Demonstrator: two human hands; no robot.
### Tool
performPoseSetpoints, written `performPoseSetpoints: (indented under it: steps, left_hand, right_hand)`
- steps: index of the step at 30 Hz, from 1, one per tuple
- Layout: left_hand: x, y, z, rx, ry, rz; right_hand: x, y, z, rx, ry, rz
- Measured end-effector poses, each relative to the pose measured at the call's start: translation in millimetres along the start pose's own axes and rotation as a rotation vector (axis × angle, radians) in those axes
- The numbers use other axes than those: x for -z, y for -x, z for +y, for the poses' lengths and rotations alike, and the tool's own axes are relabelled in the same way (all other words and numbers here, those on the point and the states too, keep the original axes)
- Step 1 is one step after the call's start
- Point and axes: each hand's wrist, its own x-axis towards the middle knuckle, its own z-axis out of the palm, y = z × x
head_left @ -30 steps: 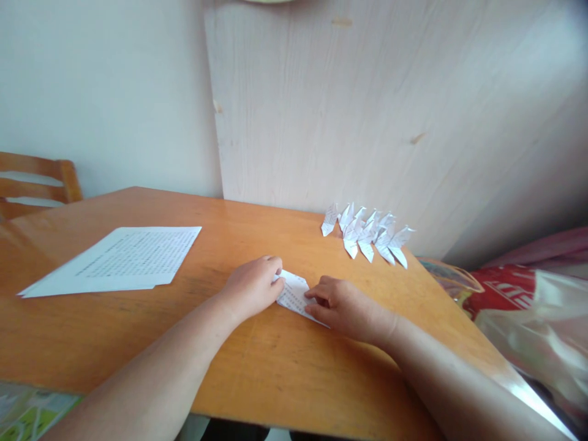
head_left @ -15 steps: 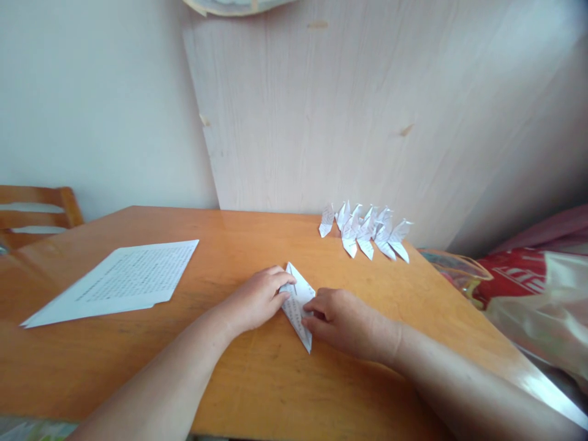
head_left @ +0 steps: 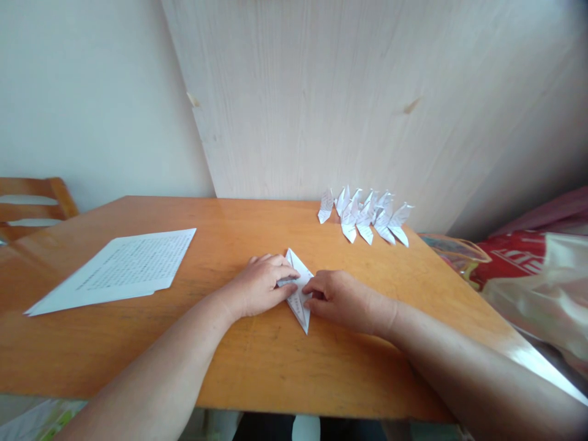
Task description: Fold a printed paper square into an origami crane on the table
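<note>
A small folded piece of printed paper (head_left: 298,300), shaped like a narrow diamond, lies on the wooden table (head_left: 257,373) between my hands. My left hand (head_left: 263,283) grips its left flap between thumb and fingers, and that flap stands slightly lifted. From the other side, my right hand (head_left: 337,297) has bent fingers and thumb closed at the paper's right edge. The fingers partly cover the middle of the paper.
Several folded paper cranes (head_left: 366,217) stand in a cluster at the back right. A stack of printed sheets (head_left: 133,260) lies on the left. Bags (head_left: 519,260) sit beyond the right edge, and a wooden chair (head_left: 34,211) is at far left.
The view has tilted down, so the table's front edge shows. My left thumb and fingers have shifted over the paper's left flap, which is now raised. My right hand stays at the right edge.
</note>
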Motion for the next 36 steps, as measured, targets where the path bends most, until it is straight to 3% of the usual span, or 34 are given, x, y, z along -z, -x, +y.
performPoseSetpoints:
  steps: [28,36]
  left_hand:
    - [7.1,5,18,0.07,-0.047,-0.077]
    - [5.8,6,18,0.072,-0.057,-0.081]
  right_hand:
    - [0,4,-1,-0.056,-0.028,0.004]
    - [4,7,-1,-0.043,0.014,-0.082]
